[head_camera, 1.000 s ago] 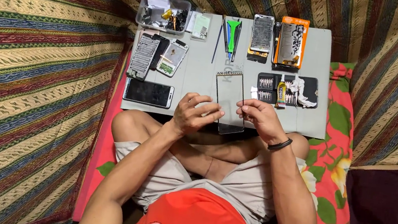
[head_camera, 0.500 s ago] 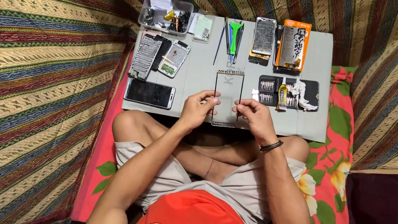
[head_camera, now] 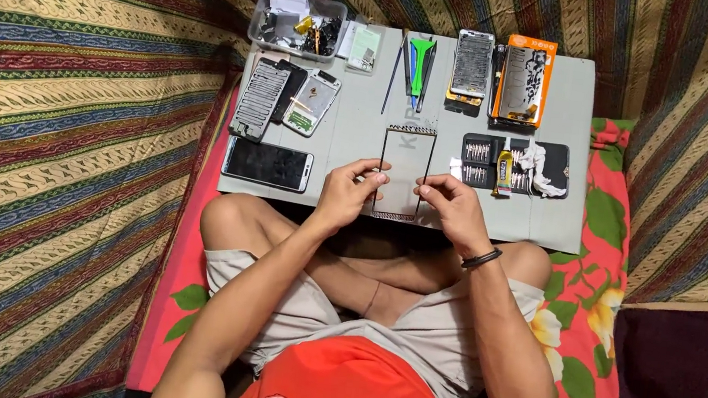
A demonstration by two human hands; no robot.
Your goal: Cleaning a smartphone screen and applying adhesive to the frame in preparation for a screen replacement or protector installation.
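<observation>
— Glass phone panel (head_camera: 403, 171), thin and black-framed: where is it held?

— It is gripped by its two long edges, low on the grey board (head_camera: 363, 128), with its upper end pointing away from the fingertips. The left edge is pinched by the left hand (head_camera: 347, 195), whose fingers (head_camera: 372, 174) are narrowly curled onto the frame.

— What is seen to the left of those fingers?

— A dark phone (head_camera: 267, 164) is laid flat just beside the left hand. Beyond the fingertips, further up the board, two opened phone bodies (head_camera: 285, 99) are set side by side, and a clear plastic box (head_camera: 296, 23) of small parts is placed at the far corner.

— And straight beyond the panel?

— Green and black prying tools (head_camera: 419, 61) are laid past its upper end, and a phone frame (head_camera: 472, 63) is set just right of them.

— How is the right edge held?

— It is clasped by the right hand (head_camera: 452, 209), fingers (head_camera: 430, 190) drawn close on the frame; a dark band is worn at that wrist. Just beyond those fingers a black tray of small bits (head_camera: 479, 151) is seen, with a small glue tube (head_camera: 504, 168) and a crumpled white cloth (head_camera: 545, 167) resting on it. An orange package (head_camera: 524, 80) is set further off, up the board.
</observation>
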